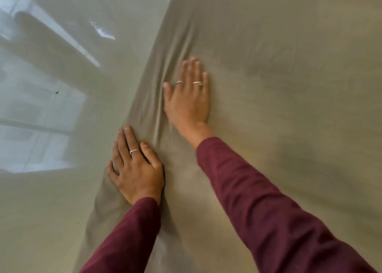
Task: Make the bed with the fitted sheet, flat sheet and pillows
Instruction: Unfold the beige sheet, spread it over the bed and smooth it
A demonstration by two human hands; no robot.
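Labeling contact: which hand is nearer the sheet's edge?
The left hand, flat at the sheet edge beside the floor; the right hand presses farther in.

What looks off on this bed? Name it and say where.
The sheet is bunched into long creases near the bed's edge, running between the left hand and the right hand, both pressed flat on it. The rest lies smooth. No tears or stains show, though the frame is blurred.

glossy pale floor (51, 200), bright window reflections (37, 128) across it, blurred
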